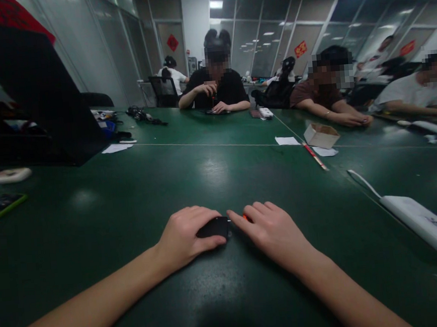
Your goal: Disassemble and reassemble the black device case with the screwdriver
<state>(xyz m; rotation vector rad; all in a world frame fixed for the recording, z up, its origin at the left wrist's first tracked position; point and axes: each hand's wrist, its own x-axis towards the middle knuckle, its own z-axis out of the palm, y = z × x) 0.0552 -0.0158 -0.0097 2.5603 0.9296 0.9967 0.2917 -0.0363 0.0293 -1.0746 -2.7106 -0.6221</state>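
Here, black object (215,227) lies between left fingers (198,215) and thumb.

Honestly, there's nothing you can actually read in this one. You've got a red diamond sign (172,42) on the door at the back, another red sign (300,49) on the glass wall to its right and a third red sign (407,48) further right on the glass, and whatever is written on them is too blurry to make out. The white device (427,225) on the table at your right has a few small dark marks printed on top, also too small to read.
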